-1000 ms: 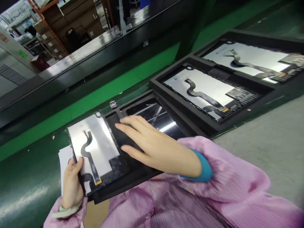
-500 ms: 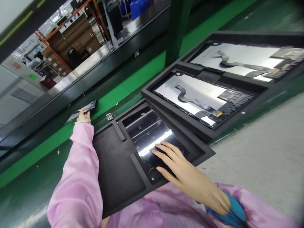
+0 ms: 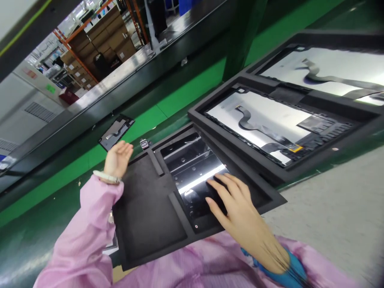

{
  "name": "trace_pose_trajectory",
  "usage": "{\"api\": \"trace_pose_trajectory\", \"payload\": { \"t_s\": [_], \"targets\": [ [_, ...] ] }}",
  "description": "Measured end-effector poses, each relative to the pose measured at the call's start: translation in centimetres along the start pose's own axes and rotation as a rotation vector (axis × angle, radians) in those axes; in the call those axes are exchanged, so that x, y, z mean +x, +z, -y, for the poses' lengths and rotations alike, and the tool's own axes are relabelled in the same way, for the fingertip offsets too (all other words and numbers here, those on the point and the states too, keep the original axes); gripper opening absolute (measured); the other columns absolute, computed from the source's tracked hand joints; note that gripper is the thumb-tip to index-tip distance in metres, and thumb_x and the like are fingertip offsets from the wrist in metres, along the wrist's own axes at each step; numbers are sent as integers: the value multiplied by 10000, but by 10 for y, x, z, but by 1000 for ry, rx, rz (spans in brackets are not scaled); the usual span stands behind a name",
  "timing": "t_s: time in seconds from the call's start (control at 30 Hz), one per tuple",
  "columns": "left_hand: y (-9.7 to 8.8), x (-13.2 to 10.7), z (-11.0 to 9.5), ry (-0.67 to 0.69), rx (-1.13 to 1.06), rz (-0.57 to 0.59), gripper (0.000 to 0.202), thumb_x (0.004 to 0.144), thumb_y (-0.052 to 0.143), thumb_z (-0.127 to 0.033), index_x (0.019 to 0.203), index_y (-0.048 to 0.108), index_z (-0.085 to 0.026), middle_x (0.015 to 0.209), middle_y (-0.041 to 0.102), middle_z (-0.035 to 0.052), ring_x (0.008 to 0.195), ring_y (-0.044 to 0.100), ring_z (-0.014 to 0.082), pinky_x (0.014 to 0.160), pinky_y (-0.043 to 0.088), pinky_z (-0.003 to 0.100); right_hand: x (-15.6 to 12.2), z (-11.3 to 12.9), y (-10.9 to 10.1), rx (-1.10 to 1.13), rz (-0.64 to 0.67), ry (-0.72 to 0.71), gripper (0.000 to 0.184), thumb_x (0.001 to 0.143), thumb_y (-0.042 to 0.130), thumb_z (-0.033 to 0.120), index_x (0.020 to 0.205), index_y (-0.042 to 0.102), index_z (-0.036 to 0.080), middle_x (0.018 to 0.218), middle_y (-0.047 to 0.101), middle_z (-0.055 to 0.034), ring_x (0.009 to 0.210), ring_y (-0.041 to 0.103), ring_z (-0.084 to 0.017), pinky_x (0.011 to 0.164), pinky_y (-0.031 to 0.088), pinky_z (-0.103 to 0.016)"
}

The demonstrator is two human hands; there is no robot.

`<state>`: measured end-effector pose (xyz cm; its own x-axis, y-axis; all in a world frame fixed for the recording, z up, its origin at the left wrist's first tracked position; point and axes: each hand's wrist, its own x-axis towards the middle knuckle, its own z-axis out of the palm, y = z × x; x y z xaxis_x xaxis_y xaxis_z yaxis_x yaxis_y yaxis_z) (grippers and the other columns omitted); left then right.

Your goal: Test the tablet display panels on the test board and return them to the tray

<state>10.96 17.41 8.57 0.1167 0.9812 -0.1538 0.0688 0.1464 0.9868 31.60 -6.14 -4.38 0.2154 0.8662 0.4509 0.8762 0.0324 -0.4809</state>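
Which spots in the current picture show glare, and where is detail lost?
Head view: a bright white streak of reflected light crosses the glossy dark panel; also head view: the background cartons show too little detail for any print to be read.

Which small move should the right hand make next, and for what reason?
Perhaps the right hand should close on an edge of the glossy black panel: it is spread over this panel, and the left hand is open with nothing in it.
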Motion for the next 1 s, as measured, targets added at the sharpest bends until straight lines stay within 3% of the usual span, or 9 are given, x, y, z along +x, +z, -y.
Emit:
{"api": "trace_pose_trajectory", "payload": {
  "t_s": [0.1,0.17,0.23,0.37,0.47,0.6,0.77,0.9,1.0],
  "targets": [
    [7,-41,10,-331,-57,238,359,736,746,-216,1083,669,-163,1174,700,112,1134,671,226,1122,459,413,2,1,3,-114,17,20,459,1024,427,368,1324,575,55,1325,553,-254,1276,476,-406,1001,534,-595],
    [17,-71,19,-441,28,374,465,669,774,-207,1120,663,-172,1255,669,115,1271,599,259,1179,382,413,4,4,4,-191,44,-1,497,1014,450,376,1337,573,19,1336,540,-276,1266,483,-425,986,538,-585],
    [30,-92,27,-485,94,420,544,632,770,-206,1160,640,-191,1344,615,116,1365,516,275,1207,325,407,4,9,4,-245,63,-25,498,1004,468,356,1334,583,2,1345,531,-291,1264,486,-442,988,532,-588],
    [55,-104,35,-525,108,387,665,586,746,-206,1226,568,-205,1376,555,115,1405,451,278,1223,263,385,0,19,3,-246,99,-57,506,1005,471,368,1343,589,12,1373,519,-294,1288,479,-445,1009,519,-591],
    [64,-99,37,-548,54,307,687,594,739,-209,1248,532,-211,1208,602,80,1286,530,264,1202,275,399,-5,22,3,-197,142,-47,522,994,503,378,1382,564,35,1417,501,-278,1331,452,-447,1035,507,-597],
    [66,-93,39,-593,-71,172,508,628,673,-183,1121,554,-197,935,633,25,981,624,199,1126,357,384,-7,16,-1,-39,219,3,643,973,553,456,1474,472,62,1489,471,-238,1399,414,-413,1117,470,-593],
    [67,-98,26,-535,-264,129,339,653,630,-156,979,545,-193,939,696,52,902,682,178,1053,444,359,-5,8,-11,81,285,-59,892,889,668,553,1586,318,119,1605,337,-225,1502,303,-417,1200,351,-679],
    [70,-107,7,-416,-379,294,451,703,606,-180,1151,549,-183,1223,721,134,1173,693,250,1116,440,407,0,0,-17,125,131,-71,673,949,529,193,1596,348,207,1613,381,-153,1496,358,-329,1210,402,-598],
    [75,-110,0,-354,-394,444,521,715,605,-184,1234,572,-168,1354,681,150,1301,638,293,1167,416,446,8,-9,-24,254,-40,-56,705,904,393,17,1572,420,241,1541,517,-89,1445,465,-228,1216,442,-474]
  ]
}}
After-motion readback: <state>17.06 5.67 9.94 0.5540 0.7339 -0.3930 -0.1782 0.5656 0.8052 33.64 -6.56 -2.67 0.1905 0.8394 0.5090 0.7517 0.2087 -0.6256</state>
